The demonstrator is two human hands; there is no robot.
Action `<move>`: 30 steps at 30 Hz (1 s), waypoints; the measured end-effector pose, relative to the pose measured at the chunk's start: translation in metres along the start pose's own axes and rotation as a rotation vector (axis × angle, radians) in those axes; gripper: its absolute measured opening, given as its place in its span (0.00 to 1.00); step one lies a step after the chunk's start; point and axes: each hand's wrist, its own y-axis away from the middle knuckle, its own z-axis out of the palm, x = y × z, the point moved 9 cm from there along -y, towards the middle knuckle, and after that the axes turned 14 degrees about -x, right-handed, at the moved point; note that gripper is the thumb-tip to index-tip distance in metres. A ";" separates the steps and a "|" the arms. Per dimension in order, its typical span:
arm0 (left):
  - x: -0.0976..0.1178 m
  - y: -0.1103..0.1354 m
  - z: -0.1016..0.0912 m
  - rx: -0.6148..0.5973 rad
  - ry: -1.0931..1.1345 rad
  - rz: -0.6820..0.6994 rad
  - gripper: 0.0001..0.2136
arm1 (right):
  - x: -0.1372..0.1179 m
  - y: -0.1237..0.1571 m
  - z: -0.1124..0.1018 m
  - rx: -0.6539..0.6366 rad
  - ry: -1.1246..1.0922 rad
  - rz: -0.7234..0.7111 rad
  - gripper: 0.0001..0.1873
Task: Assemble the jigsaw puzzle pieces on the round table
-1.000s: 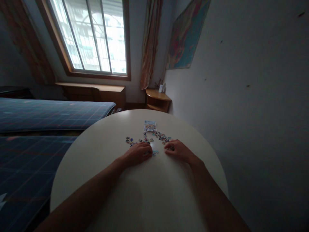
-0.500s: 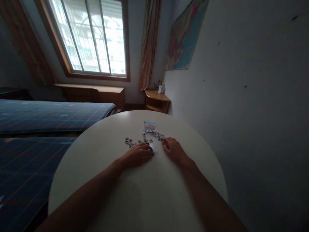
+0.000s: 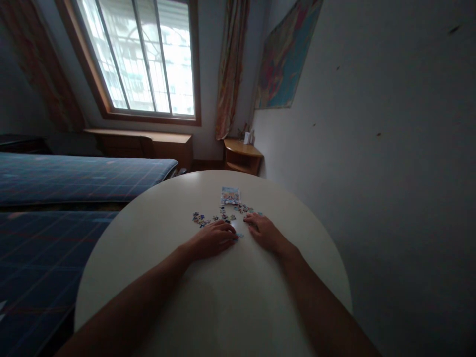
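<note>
Mattress [image 3: 85, 181], plaid, fills the left of the frame; window [image 3: 148, 54] bright at upper left. Round white table [image 3: 223, 302] takes up the lower middle, and both forearms reach over it from the bottom corners.

Left hand [image 3: 213, 238], centre of the frame: palm down, fingers loosely bent and close together. We cannot tell whether the tips pinch anything. Right hand [image 3: 266, 232], right of centre: lowered, thumb and index apart from the palm, tips near the surface; we cannot tell whether they are closed on a piece.

On handling, our judgement: pieces this small and thin ask for a light touch, one slid or lifted by its edges between thumb and index, while the left hand steadies the pale ones with flat fingertips. Wrists low, so that sleeveless forearms brush nothing.

Picture packet [image 3: 230, 196], upright to our view, lies above both hands, well apart from them.

Smallest: jigsaw pieces. We note one loose group [image 3: 201, 219] just above and left of the left hand; another group [image 3: 243, 208] just above and left of the right. Pale blue pieces [image 3: 240, 235] sit at the left fingertips, between the hands. A dark piece [image 3: 245, 219] shows at the right index tip.
</note>
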 end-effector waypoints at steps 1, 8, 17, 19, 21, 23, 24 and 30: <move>0.000 0.000 0.001 -0.003 -0.002 -0.001 0.10 | -0.001 0.000 -0.001 0.007 -0.002 -0.010 0.21; -0.001 -0.001 0.001 -0.006 -0.012 -0.003 0.10 | -0.004 -0.003 0.002 0.029 0.024 0.040 0.26; 0.000 -0.001 0.001 0.010 -0.015 0.008 0.09 | -0.018 -0.015 0.013 -0.073 0.093 0.057 0.32; 0.002 -0.001 0.000 0.012 -0.012 0.005 0.09 | -0.021 -0.021 0.013 -0.096 0.107 0.056 0.34; 0.003 -0.001 -0.002 0.006 -0.015 0.001 0.09 | -0.023 -0.028 0.015 -0.116 0.119 0.047 0.34; 0.005 -0.001 -0.003 -0.002 -0.018 0.001 0.09 | -0.025 -0.033 0.015 -0.125 0.128 0.035 0.34; 0.005 -0.001 -0.003 -0.005 -0.020 0.001 0.09 | -0.026 -0.035 0.015 -0.122 0.130 0.030 0.34; 0.001 -0.002 0.001 -0.014 -0.031 -0.007 0.09 | -0.028 -0.029 0.004 -0.045 0.120 -0.020 0.34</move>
